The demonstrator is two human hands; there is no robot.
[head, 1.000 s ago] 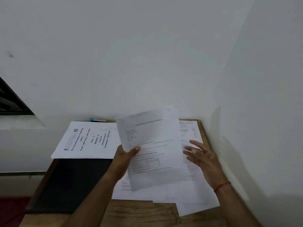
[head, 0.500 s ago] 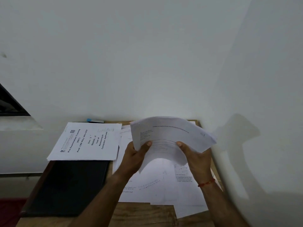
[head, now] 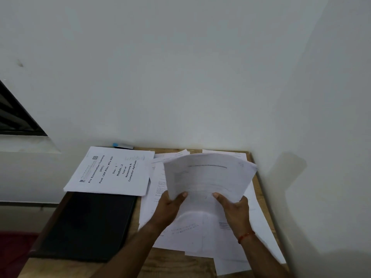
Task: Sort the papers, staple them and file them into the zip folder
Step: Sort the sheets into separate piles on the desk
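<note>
The left hand (head: 170, 207) and the right hand (head: 234, 211) each grip the near edge of a bowed sheaf of papers (head: 208, 175), thumbs on top. The sheaf is held above the tabletop (head: 176, 263), right of centre. Loose sheets (head: 200, 239) lie spread beneath it, overlapping. At far left, a printed stack (head: 112, 171) headed "Pre Examination Training" rests partly on a black folder (head: 88, 225), which lies flat at near left. A blue-tipped item (head: 122, 145) lies at the far edge, against the wall (head: 180, 77). The right wrist wears a red thread (head: 246, 236).
</note>
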